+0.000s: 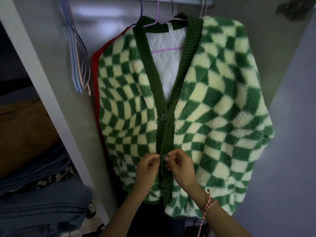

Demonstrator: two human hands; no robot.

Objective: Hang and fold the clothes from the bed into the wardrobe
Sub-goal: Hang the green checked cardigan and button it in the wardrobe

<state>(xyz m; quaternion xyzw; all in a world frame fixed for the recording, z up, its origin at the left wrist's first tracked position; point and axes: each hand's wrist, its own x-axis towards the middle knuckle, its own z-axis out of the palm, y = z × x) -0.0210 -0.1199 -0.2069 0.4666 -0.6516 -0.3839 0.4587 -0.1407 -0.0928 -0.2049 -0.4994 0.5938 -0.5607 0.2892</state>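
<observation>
A green-and-cream checkered fleece cardigan (213,103) hangs on a pink hanger (159,23) from the wardrobe rail. Its dark green ribbed placket runs down the middle, and an upper button (164,115) is fastened. Low on the placket, my right hand (179,165) pinches a second dark button (165,156). My left hand (148,165) pinches the placket edge just left of that button. A white quilted lining shows in the open neck.
A red garment (95,65) hangs behind the cardigan on the left. Several empty pale hangers (78,53) hang at upper left. A white wardrobe divider (42,82) separates a shelf side holding folded blue denim (44,199) and other folded clothes.
</observation>
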